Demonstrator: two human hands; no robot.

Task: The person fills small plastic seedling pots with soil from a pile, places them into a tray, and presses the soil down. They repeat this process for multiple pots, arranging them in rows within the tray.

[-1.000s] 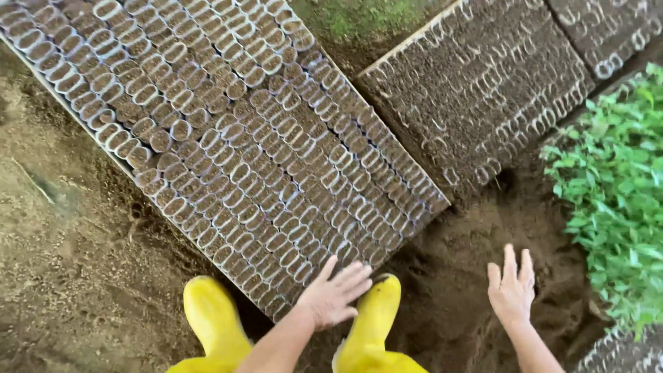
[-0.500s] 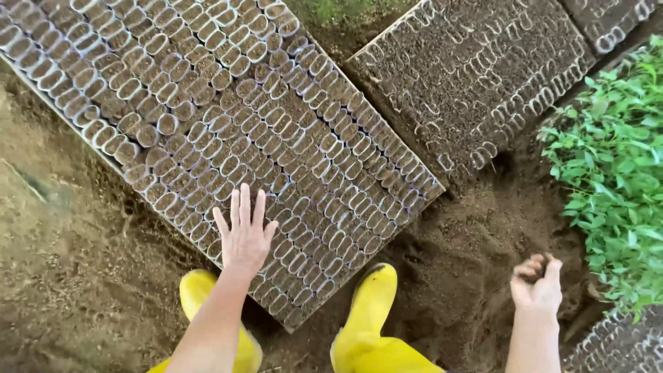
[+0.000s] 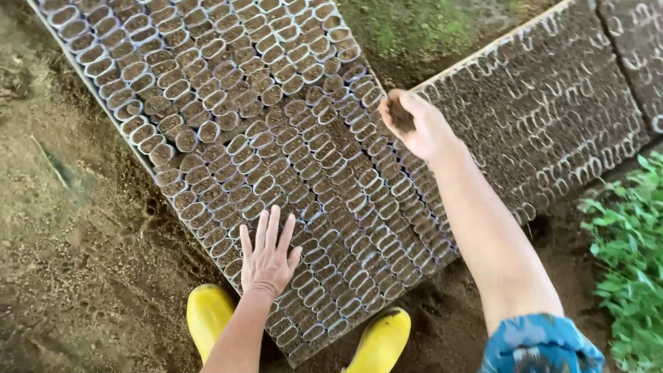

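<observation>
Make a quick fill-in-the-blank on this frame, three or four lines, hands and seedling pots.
1. The left hand lies flat, fingers spread, on the block of soil-filled ____.
2. The right hand is cupped around a clump of ____.
3. The boots at the bottom edge are ____ in colour.
4. The leafy green plants stand on the person's ____ side.

Missing words: pots; soil; yellow; right

Yellow boots [image 3: 210, 314], seemingly patterned blue sleeve [image 3: 541, 343].
</observation>
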